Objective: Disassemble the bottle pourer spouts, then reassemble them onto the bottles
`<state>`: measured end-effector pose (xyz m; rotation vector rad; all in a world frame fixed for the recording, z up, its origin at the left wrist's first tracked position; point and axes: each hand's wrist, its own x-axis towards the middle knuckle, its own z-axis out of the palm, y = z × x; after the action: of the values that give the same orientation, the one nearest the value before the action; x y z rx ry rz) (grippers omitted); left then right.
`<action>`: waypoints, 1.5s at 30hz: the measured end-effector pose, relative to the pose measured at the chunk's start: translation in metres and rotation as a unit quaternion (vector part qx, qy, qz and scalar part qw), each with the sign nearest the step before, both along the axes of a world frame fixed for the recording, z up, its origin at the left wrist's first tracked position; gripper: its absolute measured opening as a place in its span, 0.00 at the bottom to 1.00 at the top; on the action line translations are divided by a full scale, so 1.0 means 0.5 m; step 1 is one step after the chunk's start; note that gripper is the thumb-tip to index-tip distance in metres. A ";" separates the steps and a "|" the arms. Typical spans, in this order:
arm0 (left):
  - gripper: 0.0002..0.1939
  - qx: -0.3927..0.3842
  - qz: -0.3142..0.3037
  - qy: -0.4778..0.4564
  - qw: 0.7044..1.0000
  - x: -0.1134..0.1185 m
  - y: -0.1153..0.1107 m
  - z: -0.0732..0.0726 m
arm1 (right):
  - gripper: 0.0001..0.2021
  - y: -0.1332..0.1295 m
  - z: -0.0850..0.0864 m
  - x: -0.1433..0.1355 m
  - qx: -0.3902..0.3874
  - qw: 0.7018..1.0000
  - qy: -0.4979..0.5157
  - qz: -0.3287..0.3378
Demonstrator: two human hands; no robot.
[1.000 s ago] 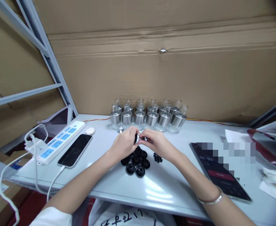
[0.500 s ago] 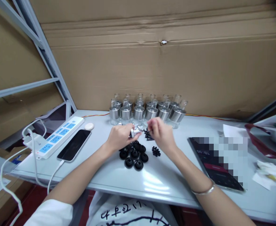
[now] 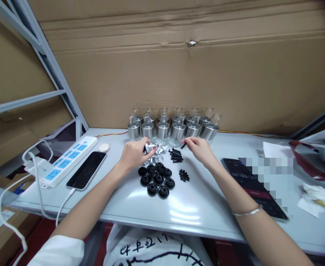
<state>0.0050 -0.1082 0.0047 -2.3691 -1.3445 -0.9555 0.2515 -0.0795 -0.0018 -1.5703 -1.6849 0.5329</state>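
Note:
My left hand (image 3: 134, 153) is closed round a silver metal part (image 3: 152, 146) with a black piece on it. My right hand (image 3: 199, 147) pinches a small black stick-like part (image 3: 184, 145) between thumb and fingertips. Between the hands lie a pile of similar black sticks (image 3: 177, 155) and some silver metal pieces (image 3: 161, 149). Nearer the front edge are several round black caps (image 3: 158, 180), with a cluster of tiny black pieces (image 3: 184, 175) to their right. Several glass bottles with metal bands (image 3: 163, 130) stand in rows behind the hands.
At the left lie a white power strip (image 3: 69, 160), a phone (image 3: 87, 170) on a cable and a round white object (image 3: 104, 147). A tablet (image 3: 255, 188), papers (image 3: 276, 153) and crumpled tissue (image 3: 317, 195) are at the right. Cardboard (image 3: 162, 74) forms the back wall.
My right hand has moved away from my left to the right, and a black stick now shows in its fingers. My left hand has shifted slightly left and up with the silver part.

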 end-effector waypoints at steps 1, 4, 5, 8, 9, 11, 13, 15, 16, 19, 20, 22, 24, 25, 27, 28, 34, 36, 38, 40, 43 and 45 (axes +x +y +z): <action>0.12 -0.003 -0.001 0.002 1.000 0.000 0.000 0.001 | 0.15 0.005 -0.003 0.005 -0.009 1.000 -0.008 0.000; 0.12 -0.009 -0.001 0.011 1.000 0.000 -0.001 0.000 | 0.13 0.014 -0.011 0.018 -0.021 0.999 -0.026 0.004; 0.13 -0.009 -0.003 0.013 1.000 0.001 0.000 -0.001 | 0.12 0.016 -0.014 0.020 -0.026 0.999 -0.035 0.008; 0.13 -0.008 -0.018 0.015 1.000 0.002 0.001 -0.005 | 0.11 0.018 -0.023 0.027 -0.044 0.996 -0.078 0.012; 0.13 -0.007 -0.023 0.016 1.000 0.003 0.001 -0.007 | 0.10 0.019 -0.025 0.030 -0.048 0.994 -0.095 0.008; 0.13 -0.008 -0.028 0.017 0.999 0.005 0.001 -0.009 | 0.11 0.020 -0.028 0.038 -0.057 0.991 -0.123 -0.001; 0.13 -0.007 -0.034 0.015 0.999 0.007 0.000 -0.010 | 0.13 0.020 -0.026 0.044 -0.065 0.988 -0.141 -0.008; 0.13 -0.003 -0.047 0.010 0.999 0.009 -0.002 -0.009 | 0.12 0.017 -0.019 0.045 -0.070 0.986 -0.152 -0.010; 0.13 -0.002 -0.056 0.007 0.998 0.010 -0.003 -0.008 | 0.12 0.014 -0.015 0.042 -0.070 0.985 -0.157 -0.011; 0.11 0.001 -0.087 0.001 0.996 0.014 -0.006 -0.008 | 0.11 -0.005 0.000 0.016 -0.040 0.989 -0.136 0.030; 0.11 0.006 -0.098 0.001 0.995 0.015 -0.007 -0.009 | 0.12 -0.015 0.005 0.004 -0.015 0.992 -0.102 0.074; 0.11 0.030 -0.122 0.005 0.992 0.018 -0.007 -0.011 | 0.16 -0.037 0.013 -0.024 0.000 0.982 -0.003 0.191; 0.11 0.065 -0.146 0.011 0.987 0.021 -0.009 -0.013 | 0.18 -0.058 0.019 -0.050 -0.003 0.968 0.044 0.248; 0.10 0.081 -0.156 0.013 0.984 0.023 -0.010 -0.013 | 0.18 -0.067 0.022 -0.060 0.002 0.965 0.051 0.257; 0.10 0.104 -0.167 0.014 0.980 0.025 -0.013 -0.013 | 0.17 -0.078 0.025 -0.073 0.012 0.962 0.054 0.267; 0.10 0.109 -0.168 0.014 0.980 0.027 -0.014 -0.012 | 0.16 -0.082 0.026 -0.076 0.013 0.960 0.055 0.273; 0.10 0.101 -0.177 0.034 0.978 0.027 -0.016 -0.009 | 0.18 -0.082 0.015 -0.078 -0.001 0.942 0.116 0.314; 0.09 0.096 -0.188 0.031 0.977 0.026 -0.012 -0.012 | 0.17 -0.083 0.013 -0.080 -0.004 0.937 0.137 0.320; 0.09 0.093 -0.193 0.032 0.976 0.025 -0.009 -0.015 | 0.17 -0.084 0.012 -0.083 -0.012 0.932 0.148 0.330; 0.09 0.097 -0.192 0.038 0.976 0.026 -0.007 -0.017 | 0.18 -0.086 0.012 -0.087 -0.013 0.933 0.133 0.333; 0.08 0.119 -0.189 0.061 0.973 0.020 -0.001 -0.015 | 0.22 -0.086 0.011 -0.090 0.000 0.943 0.087 0.320; 0.08 0.146 -0.176 0.064 0.971 0.009 0.007 -0.011 | 0.23 -0.083 0.011 -0.088 -0.012 0.945 0.098 0.311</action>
<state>0.0096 -0.1045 -0.0010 -2.4260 -0.6919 -0.9906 0.2073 -0.1213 0.0039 -0.9318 -2.0061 0.9931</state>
